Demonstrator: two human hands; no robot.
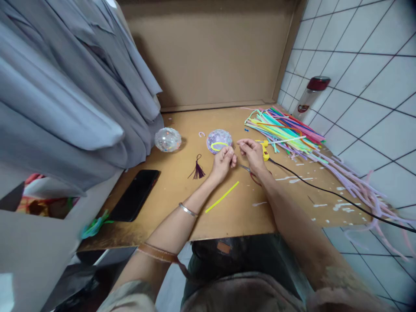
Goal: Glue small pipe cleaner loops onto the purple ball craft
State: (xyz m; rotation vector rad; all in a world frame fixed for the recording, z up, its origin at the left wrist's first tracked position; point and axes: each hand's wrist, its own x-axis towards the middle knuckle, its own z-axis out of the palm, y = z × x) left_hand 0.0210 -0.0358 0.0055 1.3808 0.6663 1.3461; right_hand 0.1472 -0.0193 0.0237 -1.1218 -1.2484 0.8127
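Note:
My left hand (224,161) is closed, pinching a yellow pipe cleaner (219,144) bent into a loop. Just to its right, my right hand (251,152) has thumb and fingers pressed together; whatever is between them is too small to make out. Behind the loop sits a round lilac beaded-looking piece (223,135). A straight yellow pipe cleaner (222,197) lies in front of my left hand. Scissors (249,170) with red handles are partly hidden beneath my right hand, and a yellow glue gun (265,152) lies beside it. A dark purple tassel (198,168) rests to the left.
Many coloured pipe cleaners (286,128) spread over the table's right side, near a red-lidded bottle (312,96). A black cord (312,189) runs off right. At left are a clear ball (168,139), a black phone (134,195) and a grey curtain (81,86).

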